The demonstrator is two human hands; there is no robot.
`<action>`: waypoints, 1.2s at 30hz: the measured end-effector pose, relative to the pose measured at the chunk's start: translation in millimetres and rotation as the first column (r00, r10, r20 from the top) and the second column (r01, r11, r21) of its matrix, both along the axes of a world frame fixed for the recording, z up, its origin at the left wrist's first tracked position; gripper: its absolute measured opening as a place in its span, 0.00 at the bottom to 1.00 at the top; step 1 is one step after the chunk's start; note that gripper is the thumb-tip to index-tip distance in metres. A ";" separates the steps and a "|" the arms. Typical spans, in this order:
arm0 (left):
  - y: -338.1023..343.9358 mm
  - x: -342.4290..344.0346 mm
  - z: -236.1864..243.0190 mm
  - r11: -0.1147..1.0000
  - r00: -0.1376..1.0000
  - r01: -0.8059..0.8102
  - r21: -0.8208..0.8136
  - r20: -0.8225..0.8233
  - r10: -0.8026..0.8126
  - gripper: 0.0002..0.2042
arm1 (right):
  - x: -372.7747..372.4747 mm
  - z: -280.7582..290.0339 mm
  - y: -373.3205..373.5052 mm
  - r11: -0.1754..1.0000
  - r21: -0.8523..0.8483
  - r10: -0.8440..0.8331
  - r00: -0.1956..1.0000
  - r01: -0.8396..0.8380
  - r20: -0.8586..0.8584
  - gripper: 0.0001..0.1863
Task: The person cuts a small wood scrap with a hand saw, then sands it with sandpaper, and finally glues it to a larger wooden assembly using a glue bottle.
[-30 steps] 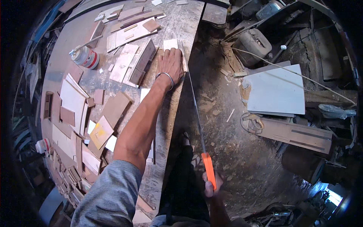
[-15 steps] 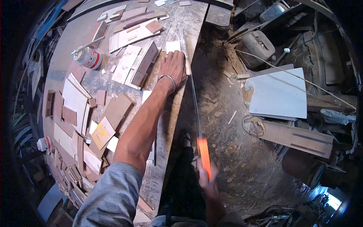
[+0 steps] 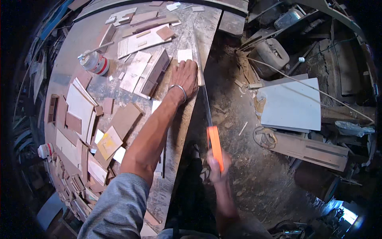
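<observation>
My left hand, with a metal bangle at the wrist, bears down with curled fingers on a small pale wooden piece at the right edge of the workbench. My right hand grips the orange handle of a handsaw. Its long thin blade lies along the bench edge, just right of my left hand, with the far end under or beside the pale wood. An assembled wooden piece sits to the left of my left hand.
Wood offcuts are spread over the bench, with two tubs among them. Right of the bench are the dusty floor, a plastic jerrycan, white boards, a long plank and a thin diagonal rod.
My right hand has pushed the saw forward along the bench edge, its handle now higher in the picture. My left hand stays on the wood; the whole view has shifted slightly.
</observation>
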State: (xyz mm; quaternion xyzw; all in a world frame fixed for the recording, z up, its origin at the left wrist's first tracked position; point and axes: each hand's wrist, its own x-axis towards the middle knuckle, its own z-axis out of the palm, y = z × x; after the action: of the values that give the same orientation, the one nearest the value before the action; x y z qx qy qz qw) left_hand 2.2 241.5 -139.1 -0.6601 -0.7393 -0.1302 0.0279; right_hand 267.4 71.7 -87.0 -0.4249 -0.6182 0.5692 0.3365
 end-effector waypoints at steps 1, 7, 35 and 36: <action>-2.5 -1.3 -0.7 1.000 1.000 0.006 0.012 -0.003 -0.006 0.11 | 6.9 0.0 -18.7 1.000 -0.012 -0.016 1.000 0.016 0.013 0.18; 8.7 -10.1 -9.9 0.998 0.998 -0.062 0.021 0.026 0.061 0.12 | 24.3 -12.2 -47.8 0.989 0.096 -0.125 0.987 0.116 0.101 0.23; 9.6 -1.3 2.8 0.988 0.995 0.085 -0.126 0.063 -0.077 0.13 | -18.0 -18.7 30.1 0.995 0.033 -0.094 0.992 0.097 -0.079 0.21; 2.3 -1.8 5.0 0.992 0.993 0.092 -0.085 0.078 -0.086 0.13 | -12.0 -15.4 5.2 0.995 0.022 -0.094 0.992 0.096 -0.080 0.21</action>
State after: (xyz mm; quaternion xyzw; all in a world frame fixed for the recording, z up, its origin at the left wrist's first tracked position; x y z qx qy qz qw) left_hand 0.4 243.7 -134.1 -0.6878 -0.7146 -0.1230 -0.0348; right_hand 255.4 76.9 -102.4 -0.4265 -0.5909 0.5610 0.3927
